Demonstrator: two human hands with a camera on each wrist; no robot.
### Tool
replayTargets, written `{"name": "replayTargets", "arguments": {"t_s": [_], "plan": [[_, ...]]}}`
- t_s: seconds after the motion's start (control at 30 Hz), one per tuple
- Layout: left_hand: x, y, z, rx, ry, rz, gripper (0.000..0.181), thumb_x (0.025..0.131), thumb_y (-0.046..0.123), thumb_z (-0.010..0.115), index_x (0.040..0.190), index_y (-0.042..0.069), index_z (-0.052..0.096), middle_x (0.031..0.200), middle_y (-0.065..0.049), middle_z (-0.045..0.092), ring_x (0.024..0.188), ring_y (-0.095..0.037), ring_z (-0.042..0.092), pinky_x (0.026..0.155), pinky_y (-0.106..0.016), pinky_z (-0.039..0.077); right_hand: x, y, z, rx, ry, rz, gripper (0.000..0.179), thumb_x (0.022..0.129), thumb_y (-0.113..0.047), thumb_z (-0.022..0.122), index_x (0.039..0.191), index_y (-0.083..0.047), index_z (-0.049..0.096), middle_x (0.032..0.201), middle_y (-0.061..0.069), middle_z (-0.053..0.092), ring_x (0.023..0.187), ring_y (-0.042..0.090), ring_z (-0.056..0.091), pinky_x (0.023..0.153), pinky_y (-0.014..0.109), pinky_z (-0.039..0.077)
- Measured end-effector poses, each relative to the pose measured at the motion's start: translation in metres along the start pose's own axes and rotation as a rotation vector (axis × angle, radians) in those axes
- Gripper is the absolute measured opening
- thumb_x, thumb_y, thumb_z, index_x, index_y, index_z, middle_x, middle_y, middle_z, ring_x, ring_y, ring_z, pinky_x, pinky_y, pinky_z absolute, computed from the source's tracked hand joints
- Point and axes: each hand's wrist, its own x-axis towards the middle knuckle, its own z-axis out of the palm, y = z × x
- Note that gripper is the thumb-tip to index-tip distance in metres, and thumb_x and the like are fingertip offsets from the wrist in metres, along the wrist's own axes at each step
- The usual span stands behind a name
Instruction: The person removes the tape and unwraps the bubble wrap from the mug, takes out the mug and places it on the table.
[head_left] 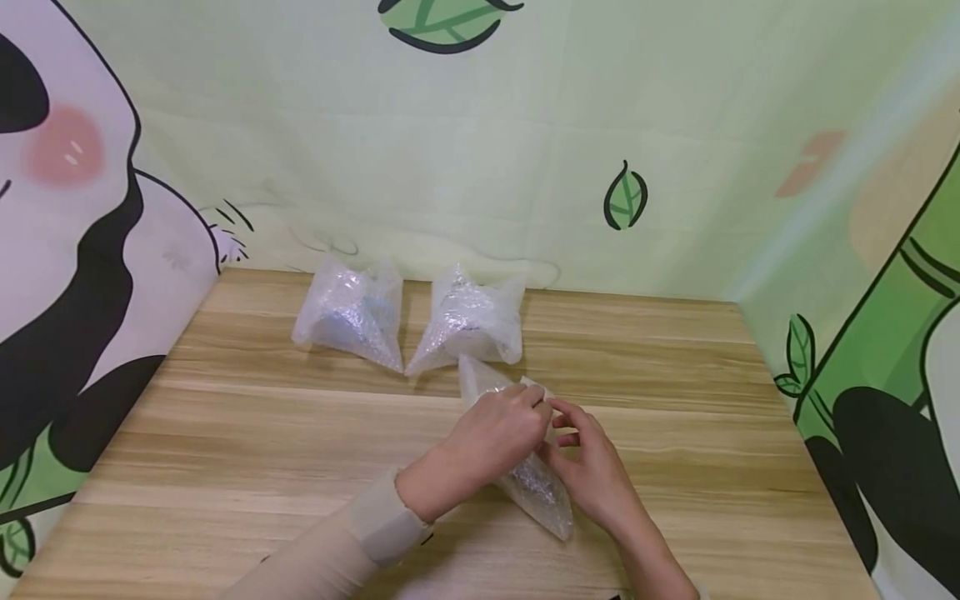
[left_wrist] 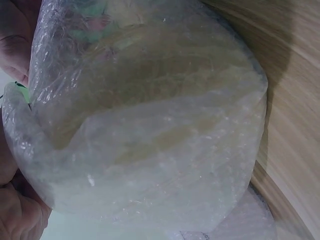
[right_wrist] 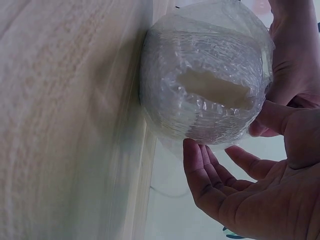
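A translucent bubble-wrap bag point(head_left: 536, 492) stands on the table between the two hands, with something inside that the wrap blurs. My left hand point(head_left: 506, 429) reaches over the bag and pinches its upper edge; the fingertips are partly hidden. From the other side my right hand point(head_left: 596, 467) holds the same edge, its fingers curved and close to the left fingertips. In the right wrist view, the rounded bag point(right_wrist: 205, 85) shows a pale patch, and the right hand's fingers point(right_wrist: 192, 152) touch its border. The left wrist view is filled by the bag's crinkled side point(left_wrist: 165, 150).
Two more bubble-wrap packages stand at the table's back edge: a left one point(head_left: 352, 312) with a bluish content and a right one point(head_left: 472, 321) just behind the held bag. Behind the wooden table point(head_left: 247, 467) hangs a printed cloth backdrop point(head_left: 480, 150).
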Motion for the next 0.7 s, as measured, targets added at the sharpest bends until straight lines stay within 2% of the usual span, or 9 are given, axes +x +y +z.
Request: {"name": "replayTargets", "arguments": {"t_s": [0.17, 0.47, 0.6, 0.7], "plan": [[0.001, -0.001, -0.003, -0.003, -0.026, -0.001, 0.004, 0.085, 0.013, 0.078, 0.088, 0.014, 0.076, 0.083, 0.004, 0.066, 0.07, -0.01, 0.062, 0.056, -0.023, 0.056, 0.0, 0.0, 0.0, -0.006, 0.003, 0.001, 0.057, 0.095, -0.019, 0.076, 0.148, -0.015, 0.054, 0.131, 0.014, 0.063, 0.11, 0.029, 0.067, 0.088, 0.043, 0.058], [0.001, -0.004, -0.007, -0.053, -0.088, -0.003, 0.016, 0.084, 0.021, 0.084, 0.098, 0.015, 0.079, 0.087, 0.005, 0.07, 0.075, -0.009, 0.065, 0.065, -0.021, 0.058, -0.001, -0.002, -0.001, 0.004, -0.012, 0.02, 0.057, 0.095, -0.025, 0.076, 0.147, -0.017, 0.055, 0.131, 0.015, 0.062, 0.113, 0.03, 0.066, 0.086, 0.04, 0.058], [0.001, -0.007, -0.01, -0.165, -0.125, -0.04, 0.007, 0.094, 0.016, 0.076, 0.099, 0.013, 0.079, 0.089, 0.004, 0.072, 0.081, -0.009, 0.068, 0.071, -0.02, 0.059, -0.001, -0.002, -0.001, 0.018, -0.013, 0.025, 0.057, 0.095, -0.025, 0.077, 0.147, -0.017, 0.055, 0.13, 0.015, 0.063, 0.112, 0.031, 0.066, 0.085, 0.039, 0.058], [0.0, -0.009, -0.012, -0.286, -0.15, -0.084, 0.01, 0.099, 0.012, 0.069, 0.101, 0.01, 0.078, 0.092, 0.002, 0.072, 0.087, -0.011, 0.069, 0.076, -0.021, 0.059, 0.0, -0.001, -0.002, 0.035, -0.019, 0.031, 0.057, 0.095, -0.025, 0.077, 0.147, -0.018, 0.055, 0.131, 0.014, 0.063, 0.113, 0.03, 0.066, 0.085, 0.039, 0.058]]}}
